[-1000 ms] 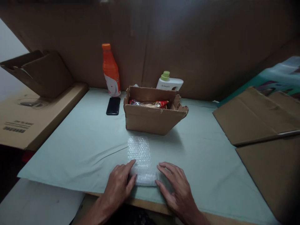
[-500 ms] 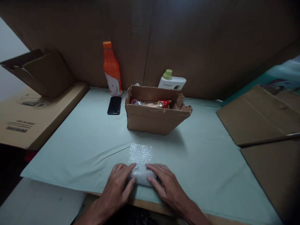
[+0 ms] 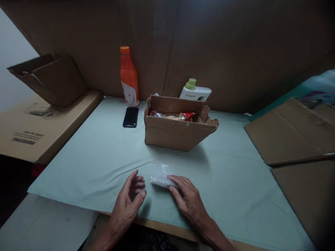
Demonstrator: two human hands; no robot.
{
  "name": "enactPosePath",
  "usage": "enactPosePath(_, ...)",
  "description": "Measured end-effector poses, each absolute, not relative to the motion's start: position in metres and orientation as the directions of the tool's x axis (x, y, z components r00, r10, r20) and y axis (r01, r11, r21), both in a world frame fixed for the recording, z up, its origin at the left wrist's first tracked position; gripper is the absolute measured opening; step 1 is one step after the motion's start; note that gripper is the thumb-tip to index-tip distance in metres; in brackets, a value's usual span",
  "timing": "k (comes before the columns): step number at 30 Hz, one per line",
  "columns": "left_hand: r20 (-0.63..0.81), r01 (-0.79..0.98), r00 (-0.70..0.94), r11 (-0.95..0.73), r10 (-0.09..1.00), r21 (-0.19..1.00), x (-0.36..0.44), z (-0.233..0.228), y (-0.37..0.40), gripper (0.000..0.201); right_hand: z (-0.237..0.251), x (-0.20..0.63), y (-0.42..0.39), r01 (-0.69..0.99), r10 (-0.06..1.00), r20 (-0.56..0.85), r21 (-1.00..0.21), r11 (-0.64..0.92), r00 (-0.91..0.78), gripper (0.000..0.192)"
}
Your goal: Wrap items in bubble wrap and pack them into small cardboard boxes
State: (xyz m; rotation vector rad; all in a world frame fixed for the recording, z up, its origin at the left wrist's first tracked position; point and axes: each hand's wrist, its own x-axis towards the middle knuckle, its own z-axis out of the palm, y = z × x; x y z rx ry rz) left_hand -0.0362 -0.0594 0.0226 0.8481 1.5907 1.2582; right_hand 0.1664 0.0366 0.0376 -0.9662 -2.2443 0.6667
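Left hand: left hand [image 3: 131, 198] hovers just off the cloth at about 7 o'clock from the bundle, fingers loosely curled, nothing in it and apart from the wrap.
Right hand: right hand [image 3: 186, 198] lies flat and spread, fingertips [image 3: 172, 182] pressing on the near right end of the bubble-wrap roll; it pins the roll, it doesn't clasp it.
Bubble-wrap roll: bubble-wrap roll [image 3: 160, 174] lies on the green cloth at table centre, near edge, rolled up small; whatever is inside can't be made out.
Doing it well: my read is that the roll wants steady downward pressure so it doesn't spring open. Bubble wrap is slippery and springy, so the free hand is best brought to the open end at 9 o'clock before the pinning fingers let up.
Risk: with one hand only, the loose flap could unwind.
Green cloth: green cloth [image 3: 94, 164] has a long crease running in from 9 o'clock toward the roll, which may snag a rolling bundle.
Cardboard box: cardboard box [image 3: 175, 132] stands open at 12 o'clock from the roll, well apart, with red-and-clear packets [image 3: 172, 115] inside.
Phone: black phone [image 3: 131, 117] lies flat at 11 o'clock, just left of the box.
Far edge: orange bottle [image 3: 129, 76] stands upright behind the phone; white bottle with green cap [image 3: 195, 92] stands behind the box.
Right side: flattened cardboard sheets [image 3: 290, 132] at 2 o'clock.
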Motion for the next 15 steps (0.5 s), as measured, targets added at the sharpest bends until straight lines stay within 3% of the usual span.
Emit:
enactPosePath(3, -0.405, -0.319, -0.207, 0.330, 0.890, 0.889, -0.029, 0.025, -0.061, 0.097, 0.047, 0.168, 0.025, 0.419, 0.825, 0.115, -0.818, 0.394, -0.553, 0.023)
enactPosePath(6, -0.398, -0.331, -0.165, 0.330, 0.902, 0.884, -0.022, 0.033, -0.051, 0.099, 0.057, 0.175, 0.015, 0.384, 0.796, -0.020, -0.883, 0.270, -0.605, 0.026)
enactPosePath(11, -0.225, -0.132, -0.105, 0.211, 0.969, 0.969, -0.010, 0.031, -0.048, 0.086, 0.060, 0.191, 0.020, 0.356, 0.789, -0.162, -0.931, 0.076, -0.592, 0.074)
enactPosePath(15, 0.084, 0.266, -0.041, -0.071, 0.996, 0.961, -0.024, 0.037, -0.032, 0.074, 0.052, 0.199, 0.029, 0.398, 0.809, -0.228, -0.917, 0.008, -0.541, 0.042)
